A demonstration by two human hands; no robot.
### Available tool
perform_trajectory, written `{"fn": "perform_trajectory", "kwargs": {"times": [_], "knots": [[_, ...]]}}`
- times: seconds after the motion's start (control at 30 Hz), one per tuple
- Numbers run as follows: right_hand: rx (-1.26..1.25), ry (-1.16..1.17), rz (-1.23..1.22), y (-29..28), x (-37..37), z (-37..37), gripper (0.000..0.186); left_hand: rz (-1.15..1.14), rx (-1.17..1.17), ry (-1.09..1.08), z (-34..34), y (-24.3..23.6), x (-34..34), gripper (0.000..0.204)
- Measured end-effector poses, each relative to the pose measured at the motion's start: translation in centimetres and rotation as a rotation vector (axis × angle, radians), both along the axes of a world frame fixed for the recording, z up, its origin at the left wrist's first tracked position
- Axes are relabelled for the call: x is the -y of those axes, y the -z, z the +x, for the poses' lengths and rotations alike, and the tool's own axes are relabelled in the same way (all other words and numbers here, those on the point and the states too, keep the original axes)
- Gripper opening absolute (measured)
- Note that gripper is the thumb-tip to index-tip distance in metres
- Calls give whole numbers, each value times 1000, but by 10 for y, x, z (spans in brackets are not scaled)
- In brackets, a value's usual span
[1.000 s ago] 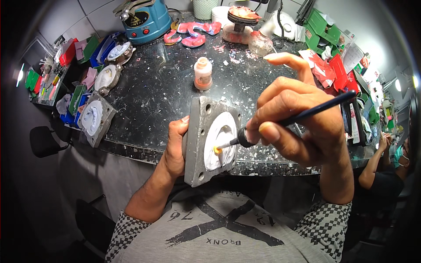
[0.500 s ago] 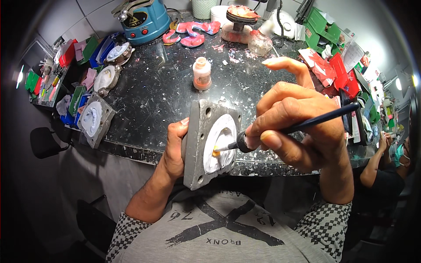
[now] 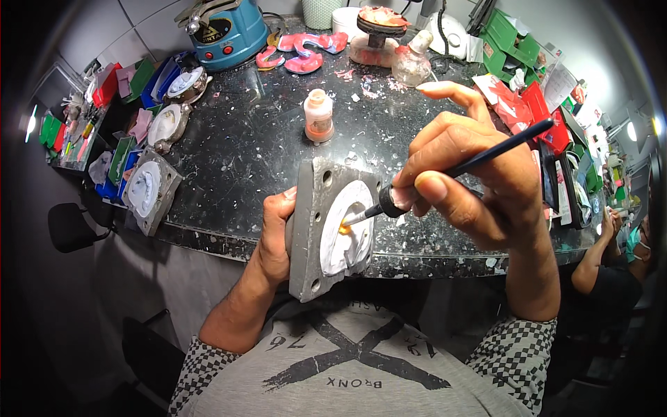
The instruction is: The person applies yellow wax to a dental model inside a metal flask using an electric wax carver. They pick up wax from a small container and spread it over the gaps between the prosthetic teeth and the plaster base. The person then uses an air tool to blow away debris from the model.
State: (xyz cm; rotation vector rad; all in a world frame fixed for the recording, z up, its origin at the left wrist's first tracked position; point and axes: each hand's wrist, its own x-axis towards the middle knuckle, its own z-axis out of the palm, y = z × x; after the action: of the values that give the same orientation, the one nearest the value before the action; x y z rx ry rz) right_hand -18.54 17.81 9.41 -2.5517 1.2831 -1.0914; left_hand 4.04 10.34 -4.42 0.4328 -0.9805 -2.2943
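My left hand [image 3: 274,240] grips a grey metal flask plate [image 3: 306,229], held on edge with bolt holes showing. Set in it is a white plaster mould [image 3: 337,247] with a yellow patch [image 3: 344,228] in its hollow. My right hand [image 3: 479,174] is closed on a dark-handled brush [image 3: 507,144], little finger raised, and the brush tip is at the yellow patch. Just beyond the plate stands a small pink bottle [image 3: 319,117] on the black worktop.
Plaster-filled flasks [image 3: 146,191] and blue bins [image 3: 156,80] line the left. A blue machine [image 3: 226,38], pink shaped pieces [image 3: 302,55] and a glass burner [image 3: 410,66] stand at the back. Red and green trays [image 3: 538,108] crowd the right, where a masked person [image 3: 611,271] sits.
My right hand and the brush handle dipped slightly, then rose higher, and the brush tip shifted a little up within the mould. The flask stays in my left hand, barely moved.
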Motion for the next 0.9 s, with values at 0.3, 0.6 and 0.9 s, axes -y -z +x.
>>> {"fn": "perform_trajectory", "kwargs": {"times": [0.3, 0.6, 0.9], "knots": [[50, -12, 14, 6, 2, -2, 15, -105, 55, -46, 4, 3, 5, 67], [-2, -7, 42, -5, -4, 1, 12, 24, 22, -30, 2, 1, 0, 66], [-71, 25, -24, -6, -4, 12, 12, -17, -23, -38, 5, 6, 2, 66]]}}
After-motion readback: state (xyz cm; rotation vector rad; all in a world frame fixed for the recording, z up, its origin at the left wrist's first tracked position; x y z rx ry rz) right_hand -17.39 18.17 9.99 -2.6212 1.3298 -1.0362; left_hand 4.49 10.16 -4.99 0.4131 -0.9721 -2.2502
